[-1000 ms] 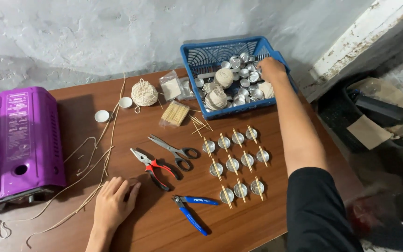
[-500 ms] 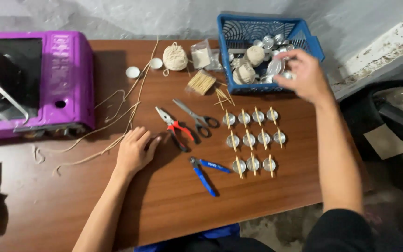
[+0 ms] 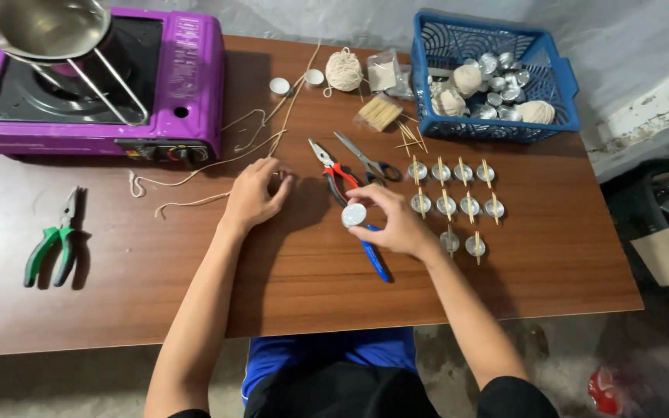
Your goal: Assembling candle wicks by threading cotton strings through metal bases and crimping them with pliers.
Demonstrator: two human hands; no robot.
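Observation:
My right hand (image 3: 396, 224) holds a small round metal cup (image 3: 354, 214) by its rim, just above the table near its middle. My left hand (image 3: 255, 192) rests on the wooden table (image 3: 303, 271), fingers curled over the end of a pale string (image 3: 218, 166). Right of my right hand lie rows of metal cups with thin sticks across them (image 3: 454, 193). A blue-handled tool (image 3: 373, 255) lies partly under my right hand. Red-handled pliers (image 3: 331, 174) and scissors (image 3: 365, 159) lie between my hands.
A blue basket (image 3: 551, 77) with metal cups and string balls stands at the back right. A purple portable stove (image 3: 195, 85) carrying a metal pot (image 3: 44, 27) sits back left. Green pliers (image 3: 56, 244) lie far left. A string ball (image 3: 344, 71) and stick bundle (image 3: 379, 112) sit behind.
My right hand has left the basket and come down to the table's middle with a metal cup. My left hand stays by the string. The view has shifted left.

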